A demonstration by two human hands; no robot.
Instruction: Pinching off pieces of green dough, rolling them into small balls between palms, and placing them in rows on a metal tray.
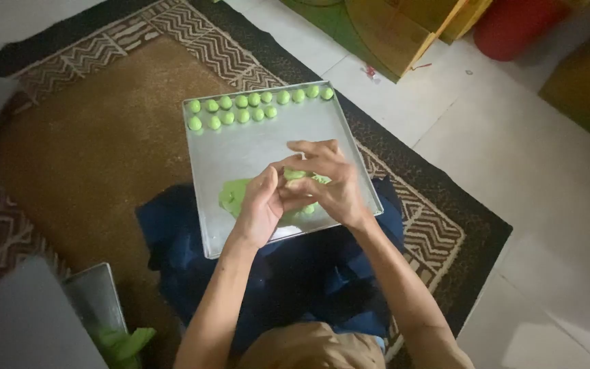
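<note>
A square metal baking tray [254, 147] rests on my lap above the rug. Along its far edge lie two rows of several small green dough balls [257, 102]. A flat lump of green dough [232, 195] lies at the tray's near side. My left hand [261, 205] and my right hand [326, 181] meet over that lump, fingers curled together around a small piece of green dough [296, 175] pinched between them. Part of the lump is hidden under both hands.
A brown patterned rug [90, 150] covers the floor on the left; white tiles [513, 171] lie to the right. A second metal tray [97, 297] with green scraps sits at the lower left. Yellow wooden furniture [390, 31] and a red object [513, 27] stand at the top.
</note>
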